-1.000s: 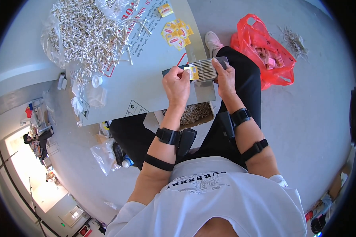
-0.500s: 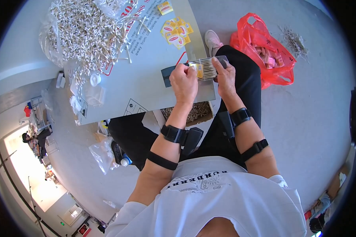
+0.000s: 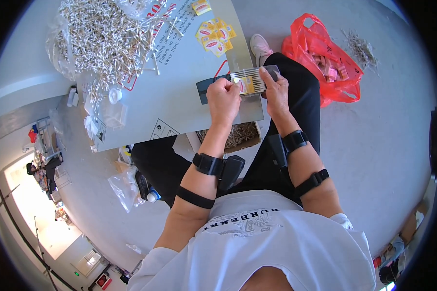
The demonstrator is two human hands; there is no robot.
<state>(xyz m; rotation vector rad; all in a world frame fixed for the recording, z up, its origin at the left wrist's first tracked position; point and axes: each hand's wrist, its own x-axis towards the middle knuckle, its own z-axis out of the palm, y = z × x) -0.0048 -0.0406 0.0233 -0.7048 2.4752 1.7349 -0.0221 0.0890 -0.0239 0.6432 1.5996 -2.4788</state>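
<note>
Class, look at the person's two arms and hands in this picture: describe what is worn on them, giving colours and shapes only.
Both hands are bare, without gloves. The left hand has a chunky black band at the wrist and a thinner black strap higher up the forearm. The right hand has the same pair: a black wrist band and a black strap near the elbow. The forearms are uncovered; short white sleeves end above the elbows.

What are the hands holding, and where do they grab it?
Both hold a small clear packet of white sticks: the left hand pinches its left end, the right hand grips its right end.
</note>
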